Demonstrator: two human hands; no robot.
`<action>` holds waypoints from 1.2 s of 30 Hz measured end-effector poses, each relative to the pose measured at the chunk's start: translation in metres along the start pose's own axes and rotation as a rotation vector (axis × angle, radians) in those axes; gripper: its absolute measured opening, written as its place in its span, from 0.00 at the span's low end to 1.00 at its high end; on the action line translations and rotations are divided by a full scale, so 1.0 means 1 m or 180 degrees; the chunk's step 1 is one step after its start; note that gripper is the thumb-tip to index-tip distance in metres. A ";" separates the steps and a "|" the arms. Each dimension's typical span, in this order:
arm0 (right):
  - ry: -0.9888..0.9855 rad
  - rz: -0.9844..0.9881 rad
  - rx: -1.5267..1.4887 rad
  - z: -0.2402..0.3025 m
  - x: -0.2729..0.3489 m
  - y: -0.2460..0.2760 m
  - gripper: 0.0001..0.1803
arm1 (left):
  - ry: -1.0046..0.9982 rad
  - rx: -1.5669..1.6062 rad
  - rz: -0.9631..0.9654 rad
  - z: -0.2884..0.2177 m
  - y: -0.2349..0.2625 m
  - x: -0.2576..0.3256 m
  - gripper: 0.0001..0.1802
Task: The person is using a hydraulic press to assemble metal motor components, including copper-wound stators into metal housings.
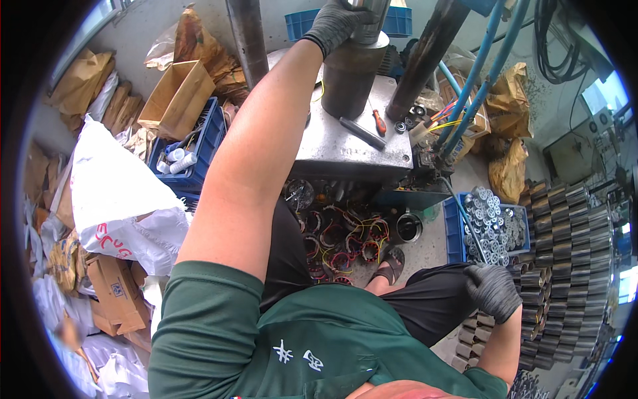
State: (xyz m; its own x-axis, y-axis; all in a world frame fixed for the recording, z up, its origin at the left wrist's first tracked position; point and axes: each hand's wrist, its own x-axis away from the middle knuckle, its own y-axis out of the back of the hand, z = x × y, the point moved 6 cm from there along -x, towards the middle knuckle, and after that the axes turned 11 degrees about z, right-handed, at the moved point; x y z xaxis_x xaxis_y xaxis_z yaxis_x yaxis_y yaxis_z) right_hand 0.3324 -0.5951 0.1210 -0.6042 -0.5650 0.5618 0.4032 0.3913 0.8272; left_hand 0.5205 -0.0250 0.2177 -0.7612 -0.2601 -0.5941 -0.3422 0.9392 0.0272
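My left hand point(334, 28), in a grey glove, reaches up to the press and is closed against the side of a shiny metal cylinder point(373, 25). That cylinder stands upright on a wider dark steel block point(349, 83) on the press table point(312, 143). Part of the fingers is hidden behind the cylinder. By my right knee, my gloved right hand point(495, 292) is closed round the lower end of a thin metal lever point(468, 223). A loose metal bar point(362, 133) and an orange-handled screwdriver point(379, 122) lie on the table near the block.
Dark press columns point(247, 43) flank the block. Several wound stators point(339, 233) lie under the table. A blue crate point(454, 229) of silvery round parts stands right, beside stacked metal cylinders point(565, 266). Blue hoses point(488, 80) rise nearby. Left are a wooden box point(176, 100) and white sack point(119, 193).
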 end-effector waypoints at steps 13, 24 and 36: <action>0.0264 -0.0807 -0.0763 -0.005 0.005 0.016 0.16 | 0.0040 0.0145 0.0024 0.003 0.001 0.001 0.30; 0.0175 -0.0104 -0.0336 -0.005 0.000 0.011 0.17 | 0.0061 0.0073 0.0032 0.009 0.001 -0.001 0.29; 0.0257 -0.1321 -0.1047 -0.015 0.007 0.028 0.17 | 0.0157 -0.0362 -0.0008 -0.001 0.002 0.005 0.31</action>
State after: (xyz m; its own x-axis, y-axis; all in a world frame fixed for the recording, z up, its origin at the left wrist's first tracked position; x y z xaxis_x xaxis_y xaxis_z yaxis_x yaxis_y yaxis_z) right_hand 0.3496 -0.5993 0.1484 -0.7091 -0.6830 0.1750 0.3434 -0.1179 0.9317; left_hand 0.5158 -0.0246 0.2154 -0.7855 -0.2757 -0.5540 -0.4022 0.9078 0.1186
